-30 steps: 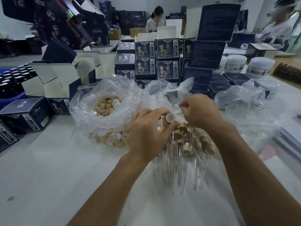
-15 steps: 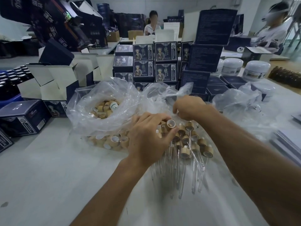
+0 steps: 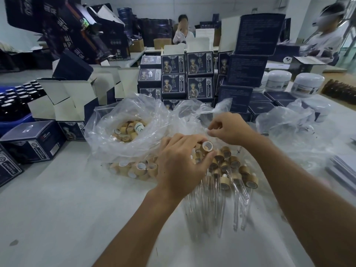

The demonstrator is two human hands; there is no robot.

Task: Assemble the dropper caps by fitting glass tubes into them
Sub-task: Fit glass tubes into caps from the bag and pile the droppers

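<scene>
My left hand [image 3: 181, 166] pinches a tan bamboo dropper cap [image 3: 207, 147] between thumb and fingertips, its open end turned toward me. Just behind it, my right hand [image 3: 229, 128] has its fingers curled and pinches a small white piece [image 3: 207, 131] at the edge of a clear bag. Below both hands lies a pile of assembled droppers [image 3: 229, 170], caps at the top and glass tubes [image 3: 217, 209] running toward me. An open plastic bag [image 3: 107, 135] at the left holds several loose caps [image 3: 128, 130]; more caps [image 3: 134, 169] lie under its front fold.
Stacked dark printed boxes [image 3: 185, 74] stand behind the bags, open white-lined cartons [image 3: 63, 101] and dark bottles [image 3: 13, 101] at the left. White jars [image 3: 308, 83] and another crumpled bag [image 3: 289, 124] sit at the right. Two people sit in the background. Paper sheets [image 3: 342, 170] lie at right.
My right hand has lifted back from the pile toward the bag edge, a white piece now showing at its fingertips. My left hand still holds the cap in about the same place.
</scene>
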